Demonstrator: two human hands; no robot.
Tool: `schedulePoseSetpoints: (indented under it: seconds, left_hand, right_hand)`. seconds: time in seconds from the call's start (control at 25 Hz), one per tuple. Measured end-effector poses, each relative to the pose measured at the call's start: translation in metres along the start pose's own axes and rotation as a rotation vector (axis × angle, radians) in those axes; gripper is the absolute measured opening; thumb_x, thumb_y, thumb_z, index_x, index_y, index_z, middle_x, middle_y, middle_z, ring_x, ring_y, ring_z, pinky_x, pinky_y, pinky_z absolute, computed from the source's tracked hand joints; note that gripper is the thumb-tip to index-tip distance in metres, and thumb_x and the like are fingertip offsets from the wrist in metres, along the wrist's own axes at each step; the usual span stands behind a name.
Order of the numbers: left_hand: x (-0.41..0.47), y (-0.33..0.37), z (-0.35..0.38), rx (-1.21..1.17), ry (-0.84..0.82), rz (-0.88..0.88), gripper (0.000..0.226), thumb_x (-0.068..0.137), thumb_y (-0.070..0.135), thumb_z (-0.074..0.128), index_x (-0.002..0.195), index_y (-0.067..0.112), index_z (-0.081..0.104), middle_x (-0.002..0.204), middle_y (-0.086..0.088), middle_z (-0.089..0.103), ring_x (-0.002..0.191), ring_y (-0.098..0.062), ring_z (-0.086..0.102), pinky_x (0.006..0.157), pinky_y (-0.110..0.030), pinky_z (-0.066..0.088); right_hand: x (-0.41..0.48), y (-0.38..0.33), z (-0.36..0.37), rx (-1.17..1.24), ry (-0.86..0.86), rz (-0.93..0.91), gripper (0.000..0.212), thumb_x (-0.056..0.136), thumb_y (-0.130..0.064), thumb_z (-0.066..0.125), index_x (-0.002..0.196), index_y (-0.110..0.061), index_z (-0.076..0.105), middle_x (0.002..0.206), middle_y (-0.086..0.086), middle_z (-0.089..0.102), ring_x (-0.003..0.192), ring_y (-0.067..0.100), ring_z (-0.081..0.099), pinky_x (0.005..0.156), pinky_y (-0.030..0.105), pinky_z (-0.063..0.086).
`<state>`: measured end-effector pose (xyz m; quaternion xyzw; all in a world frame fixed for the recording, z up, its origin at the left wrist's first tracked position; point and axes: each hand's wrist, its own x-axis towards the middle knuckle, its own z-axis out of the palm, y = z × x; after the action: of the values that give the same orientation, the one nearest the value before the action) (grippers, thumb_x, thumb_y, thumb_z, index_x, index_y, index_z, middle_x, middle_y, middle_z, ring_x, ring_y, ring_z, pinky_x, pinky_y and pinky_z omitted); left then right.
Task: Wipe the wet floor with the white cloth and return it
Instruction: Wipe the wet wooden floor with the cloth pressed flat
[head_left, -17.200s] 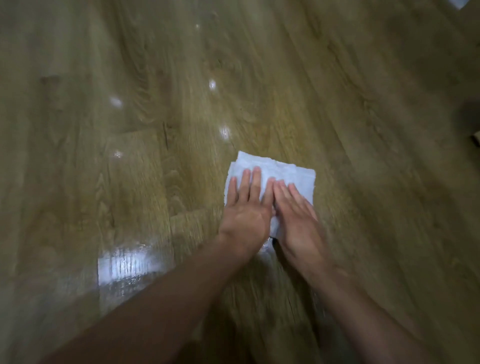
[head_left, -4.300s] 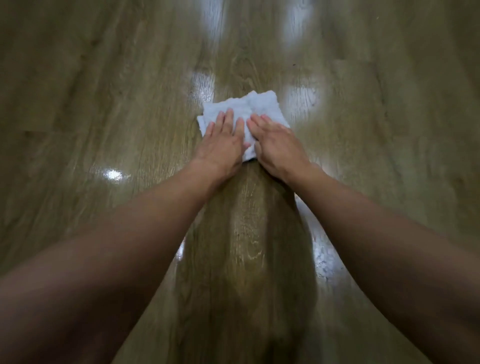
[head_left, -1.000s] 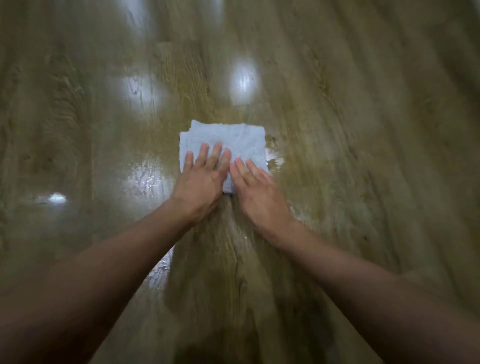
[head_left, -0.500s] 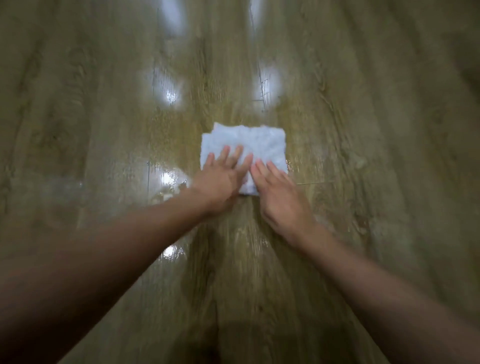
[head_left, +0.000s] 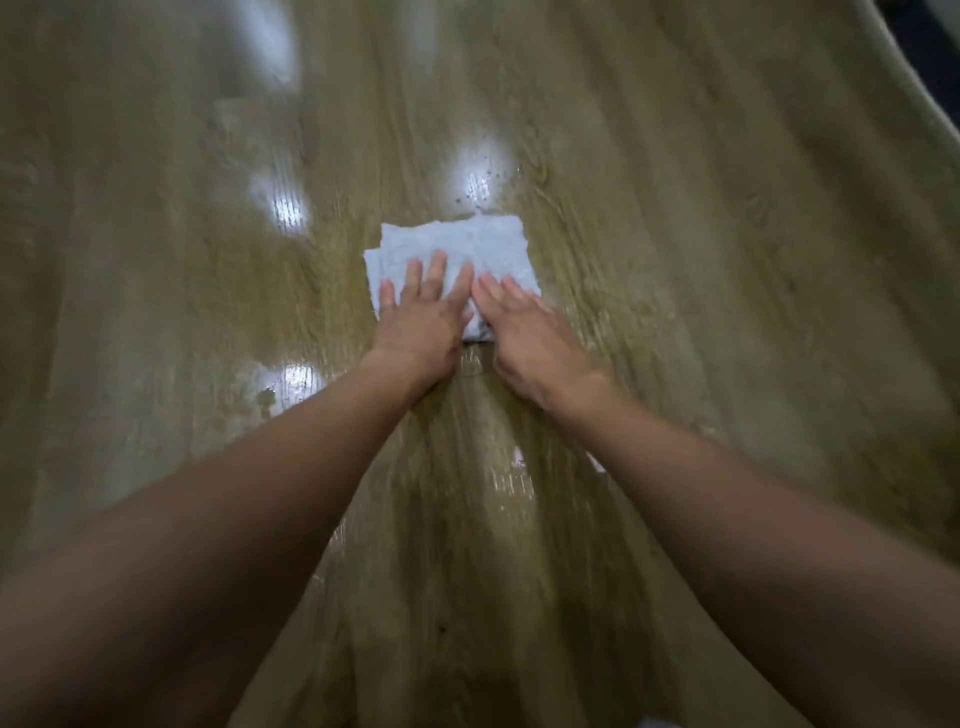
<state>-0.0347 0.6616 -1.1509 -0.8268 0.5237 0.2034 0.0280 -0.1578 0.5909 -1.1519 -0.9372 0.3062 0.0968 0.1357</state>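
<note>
The white cloth, folded into a rough rectangle, lies flat on the wooden floor in the middle of the view. My left hand presses palm-down on its near left part with the fingers stretched out. My right hand presses beside it on the near right part, fingers also flat. The near edge of the cloth is hidden under both hands. A wet shiny streak shows on the boards between my forearms.
Small dark droplets dot the floor just beyond the cloth. Glossy light patches lie to the left. A pale curved edge with a dark area behind it crosses the top right corner.
Both hands have stayed flat on the cloth while it slid over the floor. The view has shifted, and a droplet patch now sits just past the cloth's far edge.
</note>
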Motion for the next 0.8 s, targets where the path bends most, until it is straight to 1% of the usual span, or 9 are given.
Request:
schedulePoseSetpoints:
  seconds: [0.08,0.16,0.2,0.24,0.36,0.4,0.48,0.64,0.8]
  left_hand:
    - [-0.03,0.011,0.014,0.091,0.003,0.142,0.058,0.103,0.034,0.024,0.153,0.026,-0.004,0.161,-0.007,-0.011,0.148,-0.032,-0.008,0.117,-0.053,0.001]
    - [-0.064,0.037,0.036,0.126,0.001,0.286,0.065,0.101,0.034,0.03,0.153,0.026,-0.008,0.16,-0.008,-0.015,0.148,-0.032,-0.011,0.117,-0.052,-0.003]
    - [-0.077,0.049,0.045,0.116,-0.01,0.322,0.066,0.1,0.036,0.03,0.153,0.025,-0.009,0.16,-0.007,-0.016,0.147,-0.031,-0.014,0.116,-0.051,-0.007]
    - [-0.082,0.057,0.049,0.104,-0.022,0.324,0.065,0.101,0.037,0.027,0.153,0.023,-0.01,0.16,-0.006,-0.017,0.147,-0.029,-0.016,0.116,-0.049,-0.01]
    - [-0.057,0.058,0.04,0.088,-0.011,0.261,0.065,0.103,0.038,0.023,0.152,0.011,-0.009,0.16,-0.008,-0.015,0.148,-0.024,-0.014,0.118,-0.043,-0.009]
    - [-0.04,0.056,0.032,0.074,-0.004,0.229,0.067,0.102,0.037,0.026,0.152,0.008,-0.007,0.16,-0.008,-0.014,0.148,-0.024,-0.012,0.118,-0.043,-0.006]
    - [0.007,0.059,0.011,0.032,-0.008,0.168,0.066,0.102,0.03,0.031,0.153,0.007,-0.004,0.161,-0.009,-0.011,0.149,-0.024,-0.008,0.119,-0.044,-0.002]
    - [0.078,0.071,-0.019,-0.002,-0.077,0.048,0.069,0.099,0.022,0.036,0.154,0.012,-0.005,0.161,-0.006,-0.012,0.149,-0.025,-0.01,0.118,-0.048,-0.002]
    - [0.047,0.093,-0.006,0.072,-0.112,0.106,0.069,0.1,0.024,0.036,0.153,0.011,-0.006,0.161,-0.009,-0.012,0.148,-0.032,-0.009,0.117,-0.054,0.001]
  right_hand:
    - [-0.057,0.008,0.014,0.04,0.005,0.005,0.059,0.095,-0.013,0.035,0.152,-0.012,0.022,0.16,0.004,0.021,0.148,0.022,0.017,0.12,0.034,0.013]
    - [-0.121,0.009,0.025,0.052,0.06,0.047,0.056,0.092,-0.021,0.038,0.145,-0.005,0.038,0.152,0.01,0.038,0.142,0.026,0.033,0.118,0.038,0.025]
    - [-0.14,0.009,0.029,0.055,0.097,0.09,0.056,0.089,-0.025,0.037,0.141,-0.003,0.045,0.147,0.012,0.045,0.139,0.028,0.039,0.116,0.041,0.029]
    - [-0.147,0.009,0.031,0.074,0.122,0.124,0.057,0.089,-0.027,0.035,0.139,-0.002,0.047,0.145,0.013,0.047,0.138,0.028,0.039,0.116,0.041,0.027]
    - [-0.115,0.008,0.027,0.135,0.046,0.152,0.061,0.096,-0.031,0.02,0.152,-0.008,0.021,0.161,0.008,0.016,0.149,0.021,0.007,0.121,0.032,-0.001]
    - [-0.093,0.013,0.024,0.137,0.051,0.171,0.06,0.097,-0.03,0.02,0.153,-0.011,0.015,0.162,0.005,0.009,0.15,0.02,0.001,0.121,0.031,-0.005]
    - [-0.037,0.037,0.012,0.132,0.104,0.205,0.06,0.098,-0.029,0.028,0.154,-0.015,0.011,0.163,0.002,0.006,0.15,0.02,0.0,0.12,0.034,-0.003]
    - [0.039,0.082,-0.019,0.081,0.036,0.129,0.064,0.097,-0.032,0.031,0.155,-0.02,0.008,0.163,0.0,0.004,0.15,0.024,0.001,0.121,0.037,0.002]
    - [-0.005,0.098,-0.012,0.086,0.046,0.09,0.063,0.096,-0.031,0.034,0.154,-0.017,0.014,0.163,0.0,0.009,0.149,0.022,0.005,0.121,0.038,0.006]
